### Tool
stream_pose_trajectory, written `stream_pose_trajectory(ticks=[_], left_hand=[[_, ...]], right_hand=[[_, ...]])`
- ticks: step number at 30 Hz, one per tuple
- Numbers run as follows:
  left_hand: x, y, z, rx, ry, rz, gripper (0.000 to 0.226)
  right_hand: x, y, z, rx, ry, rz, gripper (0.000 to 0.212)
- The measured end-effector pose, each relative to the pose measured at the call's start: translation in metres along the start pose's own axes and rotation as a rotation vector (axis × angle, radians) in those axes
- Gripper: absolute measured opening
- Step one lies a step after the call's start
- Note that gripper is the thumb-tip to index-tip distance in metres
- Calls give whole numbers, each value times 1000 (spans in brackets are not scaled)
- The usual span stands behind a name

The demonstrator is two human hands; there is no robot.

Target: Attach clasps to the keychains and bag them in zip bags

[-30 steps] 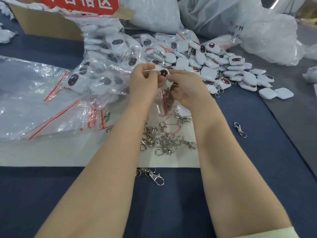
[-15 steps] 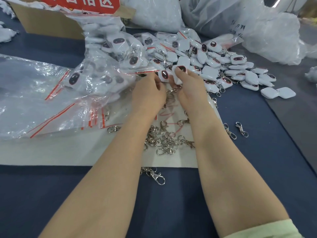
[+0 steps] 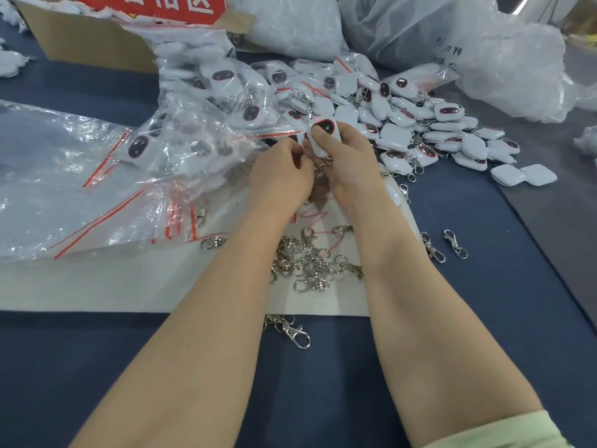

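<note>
My right hand (image 3: 350, 166) grips a white keychain (image 3: 324, 132) with a dark oval face, thumb on its front. A metal clasp (image 3: 322, 168) hangs beneath it between my hands. My left hand (image 3: 280, 176) pinches at the keychain's lower left edge; its fingertips are hidden. A heap of loose metal clasps (image 3: 310, 260) lies on the white sheet (image 3: 129, 282) between my forearms. A pile of unbagged white keychains (image 3: 429, 130) spreads to the right. Bagged keychains (image 3: 206, 124) fill clear zip bags to the left.
Empty zip bags (image 3: 58, 176) with red strips lie flat on the left. A cardboard box (image 3: 97, 37) with a red label stands at the back left, large plastic sacks (image 3: 452, 43) at the back right. Stray clasps (image 3: 454, 244) lie on the blue tabletop (image 3: 484, 318).
Both hands moved slightly away from me toward the keychain pile. My right hand now holds a white keychain face-up, with my left hand closed in against it.
</note>
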State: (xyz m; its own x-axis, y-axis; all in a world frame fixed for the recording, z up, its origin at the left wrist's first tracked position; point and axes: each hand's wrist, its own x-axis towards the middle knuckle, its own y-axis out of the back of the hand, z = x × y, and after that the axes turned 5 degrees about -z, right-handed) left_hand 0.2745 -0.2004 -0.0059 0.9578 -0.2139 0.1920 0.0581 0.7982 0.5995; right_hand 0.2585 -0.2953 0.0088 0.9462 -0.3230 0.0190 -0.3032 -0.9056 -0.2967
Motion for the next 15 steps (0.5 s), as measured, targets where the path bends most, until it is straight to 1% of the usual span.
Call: stream_pose_trajectory(ticks=[1,4,5,9,15], left_hand=[[0,0,0,-1,1,-1,15],[-1,0,1,6,0,-6,7],[-1,0,1,6,1,-8,5],[0,1,0,-1,-1,-10,5],[0,-1,0,2,-2,-8,4]], right_hand=[[0,0,-1,40,-8,7,1],[1,0,-3,139,-43,36,17],[1,0,-3,144,-45,34,18],[-1,0,-1,97,-24,8,16],[1,2,-2,165,-41,12,12]])
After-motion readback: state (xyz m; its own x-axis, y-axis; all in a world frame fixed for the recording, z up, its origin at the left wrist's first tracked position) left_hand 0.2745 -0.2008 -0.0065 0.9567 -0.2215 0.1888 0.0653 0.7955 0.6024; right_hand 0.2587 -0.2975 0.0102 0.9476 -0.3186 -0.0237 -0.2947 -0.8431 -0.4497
